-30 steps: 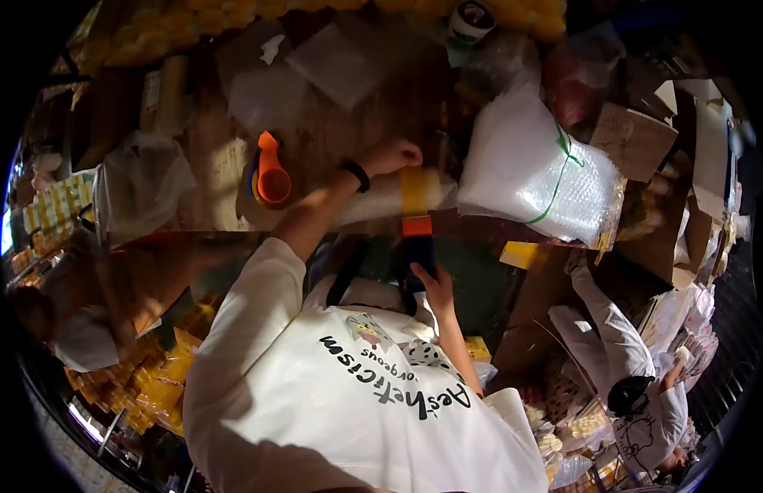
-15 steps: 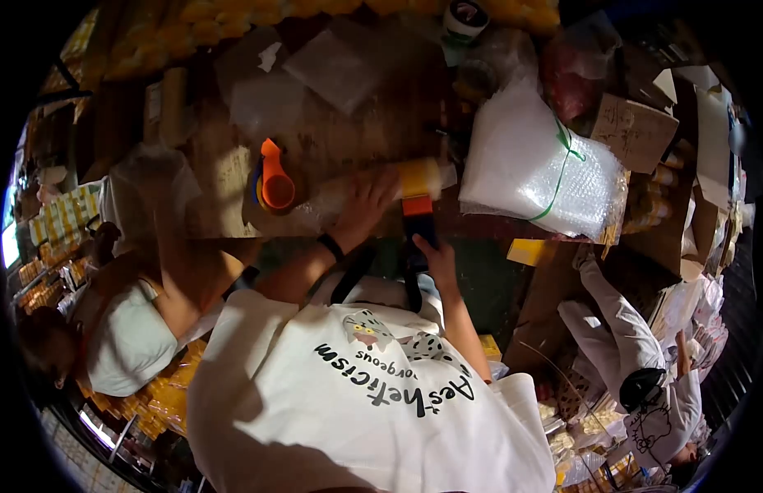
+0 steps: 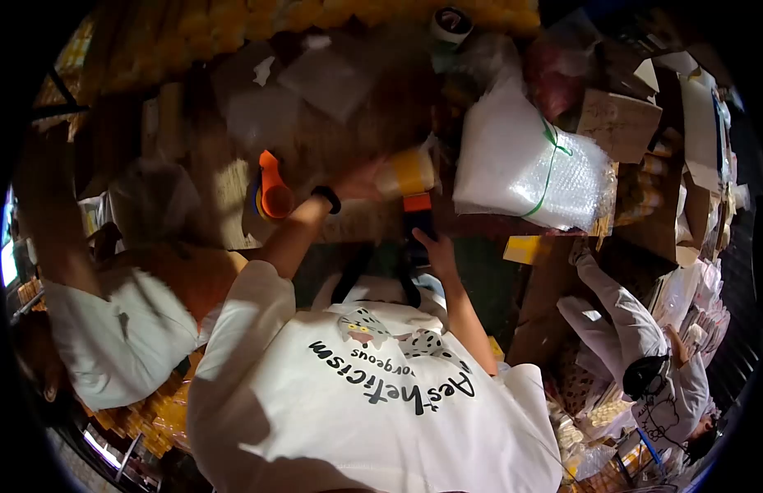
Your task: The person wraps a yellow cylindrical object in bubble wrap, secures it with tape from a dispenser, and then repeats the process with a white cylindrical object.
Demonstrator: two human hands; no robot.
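Note:
My left hand [image 3: 363, 181], blurred and in shadow, reaches over the table to the left end of a pale package with a yellow band [image 3: 412, 170]. Motion smears its fingers; a black band circles the wrist. My right hand [image 3: 435, 251] is closed around the lower part of a dark blue hand-held tool with an orange end [image 3: 417, 203]. That orange end points away from me, just below the package. Left of my left forearm lies an orange tape dispenser [image 3: 275, 187] with a blue part beside it.
A stack of bubble wrap tied with green string [image 3: 534, 164] lies to the right. Behind it stand a cardboard box [image 3: 618, 125] and a tape roll [image 3: 451, 26]. Clear plastic sheets [image 3: 328, 82] lie at the back. One person [image 3: 122, 337] sits left, another [image 3: 665, 394] right.
My left forearm has reached farther over the table, and the clear wrap under that hand no longer shows. My right hand keeps its hold. The person at left has leaned forward, arm raised.

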